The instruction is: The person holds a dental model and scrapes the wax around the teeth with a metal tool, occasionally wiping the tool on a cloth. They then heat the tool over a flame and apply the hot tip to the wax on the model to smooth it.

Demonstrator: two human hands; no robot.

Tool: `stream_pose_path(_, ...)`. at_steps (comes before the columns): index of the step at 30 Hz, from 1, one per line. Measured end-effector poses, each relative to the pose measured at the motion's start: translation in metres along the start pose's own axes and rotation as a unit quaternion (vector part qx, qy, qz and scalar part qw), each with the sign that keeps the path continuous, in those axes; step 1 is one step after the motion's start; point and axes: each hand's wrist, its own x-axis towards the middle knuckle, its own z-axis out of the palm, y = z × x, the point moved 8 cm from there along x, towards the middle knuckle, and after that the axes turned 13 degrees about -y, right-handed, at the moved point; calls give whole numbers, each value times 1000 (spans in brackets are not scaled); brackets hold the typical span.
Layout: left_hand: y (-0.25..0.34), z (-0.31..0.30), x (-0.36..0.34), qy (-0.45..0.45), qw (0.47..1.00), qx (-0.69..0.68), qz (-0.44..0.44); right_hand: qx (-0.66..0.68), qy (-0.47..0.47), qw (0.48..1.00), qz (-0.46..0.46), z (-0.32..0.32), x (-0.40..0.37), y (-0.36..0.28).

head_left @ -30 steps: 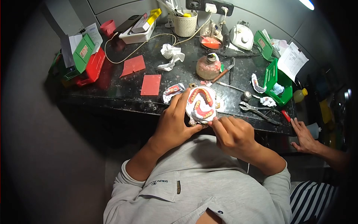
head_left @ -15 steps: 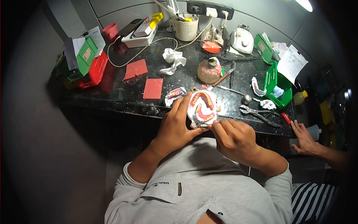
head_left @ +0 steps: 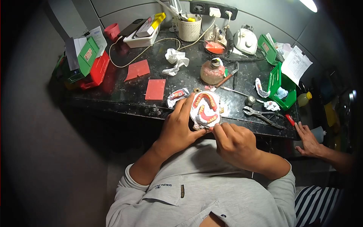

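My left hand [head_left: 177,125] is wrapped round the left side of a denture flask [head_left: 222,110], held at the bench's front edge. White plaster [head_left: 194,112] fills it. Set in the plaster are two pink arches with teeth, an upper denture [head_left: 214,101] and a lower denture [head_left: 204,115]. At the flask's near right edge, my right hand [head_left: 237,139] is closed in a pinch, its fingertips against the rim; whatever they hold is hidden. Just behind my left fingers lies a small plaster piece with a pink denture part [head_left: 177,96].
Pink wax sheets [head_left: 155,89] and crumpled paper [head_left: 176,60] lie left of a glass burner [head_left: 212,72]. To the right are pliers [head_left: 262,115], a wax knife [head_left: 227,78] and a green box [head_left: 289,94]. Another person's hand [head_left: 308,140] rests at the bench's right edge.
My right hand has shifted slightly left along the flask's near edge. My left hand and the flask stay almost still.
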Motion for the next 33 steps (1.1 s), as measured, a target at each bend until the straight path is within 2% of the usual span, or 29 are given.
stream_pose_path(4,2,-1,0,2,1000,3,5,11,17,1000,6,-4,0,1)
stream_pose_path(8,-1,1,0,0,1000,-5,-1,20,-5,1000,2,0,0,2)
stream_pose_path(10,0,-1,-1,26,999,22,30,73,2,997,11,-5,1,11)
stream_pose_path(12,2,-6,2,6,1000,1,22,179,31,982,59,-11,2,35)
stream_pose_path(13,2,-7,3,-14,1000,-21,15,240,85,962,94,-12,3,51)
stream_pose_path(14,2,-11,2,-13,1000,-20,16,272,72,948,149,-12,4,66)
stream_pose_path(16,-8,-13,3,-64,993,-98,-9,304,96,927,195,-3,4,89)
stream_pose_path(17,-5,-19,-1,-37,995,-90,13,334,41,911,239,3,3,98)
stream_pose_path(18,-9,-21,-5,-35,995,-88,13,334,43,911,237,5,3,101)
stream_pose_path(21,-7,-39,-17,63,996,-47,40,429,17,869,248,35,2,110)
stream_pose_path(22,-9,-37,-21,63,996,-46,41,429,18,868,248,39,3,110)
stream_pose_path(24,-18,-48,-37,166,986,-1,9,463,20,853,239,48,7,110)
stream_pose_path(25,-28,-44,-43,182,981,-59,-40,464,22,853,238,50,10,111)
stream_pose_path(26,-19,-43,-45,183,981,-58,-39,484,14,841,240,54,12,111)
stream_pose_path(28,-2,-29,-39,98,991,-21,-87,504,6,829,241,65,16,114)
stream_pose_path(29,3,-24,-33,104,993,6,-45,509,16,831,225,71,19,115)
stream_pose_path(31,3,-16,-31,99,993,38,-52,512,25,833,207,72,21,116)
stream_pose_path(33,2,-10,-28,90,990,90,-52,579,-17,777,246,76,23,112)
